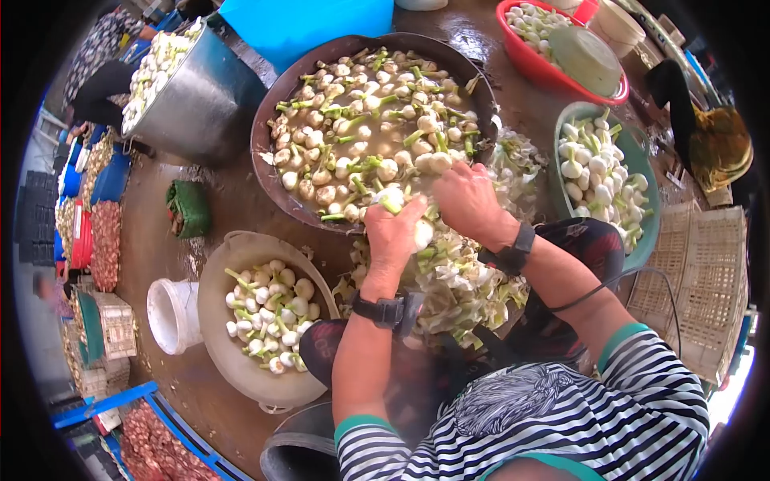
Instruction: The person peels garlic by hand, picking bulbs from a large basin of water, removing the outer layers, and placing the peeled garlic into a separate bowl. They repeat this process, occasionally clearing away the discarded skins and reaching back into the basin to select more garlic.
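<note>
Nearest, loose skins [461,280] lie between our knees [585,244], just below our hands, probably so scraps fall there. Our left hand [391,240] pinches a bulb [391,198] between thumb and fingers, beside the basin's near rim. Our right hand [473,204] has its fingers curled together; its back hides whatever they may grip. Beyond, murky water in the basin [259,144] obscures the bulbs' undersides. The picture's edge crops the blue tub [305,28].

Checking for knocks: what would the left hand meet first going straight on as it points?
The left hand would likely meet pale, green-stemmed bulbs in the wide, round, brown basin, though depth is unclear.
</note>
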Demonstrator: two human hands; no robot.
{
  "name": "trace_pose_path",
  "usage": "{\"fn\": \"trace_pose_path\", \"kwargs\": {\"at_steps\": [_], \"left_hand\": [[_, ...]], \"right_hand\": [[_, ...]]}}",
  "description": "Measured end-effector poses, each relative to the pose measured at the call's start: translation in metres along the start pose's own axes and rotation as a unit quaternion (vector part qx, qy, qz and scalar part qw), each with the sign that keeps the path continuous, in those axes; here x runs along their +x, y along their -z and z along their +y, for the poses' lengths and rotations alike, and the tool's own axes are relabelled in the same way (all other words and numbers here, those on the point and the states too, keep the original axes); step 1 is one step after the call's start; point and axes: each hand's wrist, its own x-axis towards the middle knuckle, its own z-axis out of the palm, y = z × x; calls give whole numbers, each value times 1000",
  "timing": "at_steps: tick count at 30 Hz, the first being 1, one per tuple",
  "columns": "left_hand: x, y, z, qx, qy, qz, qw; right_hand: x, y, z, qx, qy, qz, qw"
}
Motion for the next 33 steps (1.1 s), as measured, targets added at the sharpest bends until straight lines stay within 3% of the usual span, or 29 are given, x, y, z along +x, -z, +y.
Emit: {"fn": "trace_pose_path", "kwargs": {"at_steps": [1,6,8,9,10,13,14,16,17,19,22,24,28,29,30,32,33], "left_hand": [[2,-1,-5,19,-31,9,999],[13,8,-31,145,-130,65,979],[10,15,-3,5,-56,94,994],[12,23,3,27,-109,98,989],[13,26,7,-12,-96,102,990],[12,22,2,74,18,-22,997],[4,16,1,180,64,-29,981],[6,15,-25,329,-35,-71,941],[15,19,-53,277,-60,-68,957],[13,15,-37,176,-23,-57,982],[15,18,-28,-48,87,-30,995],[14,20,-20,-179,183,24,966],[19,16,-25,-218,225,18,949],[32,23,-68,-245,153,39,957],[35,29,-77,-250,134,-20,959],[21,12,-44,-344,144,12,928],[11,7,-30,-381,143,13,913]], "right_hand": [[1,-5,-1,12,-15,19,1000],[6,-43,5,-11,-100,-87,991],[-1,-48,15,14,-132,-121,984],[-6,-41,23,36,-149,-136,979],[-4,-34,32,50,-162,-149,974],[-6,-33,34,157,-245,-113,950],[2,-32,33,200,-266,-104,937],[10,-26,33,349,-272,-132,887],[8,-17,29,421,-272,-146,853],[4,-7,22,520,-246,-158,802],[6,-3,16,572,-300,-170,745],[3,-2,18,619,-248,-191,720],[-14,8,4,732,-115,-195,642],[-17,9,-3,699,-112,-202,677],[-19,12,-11,662,-116,-206,711],[-29,-20,-19,734,-91,-66,670],[-32,-12,-17,750,-123,-94,643]]}}
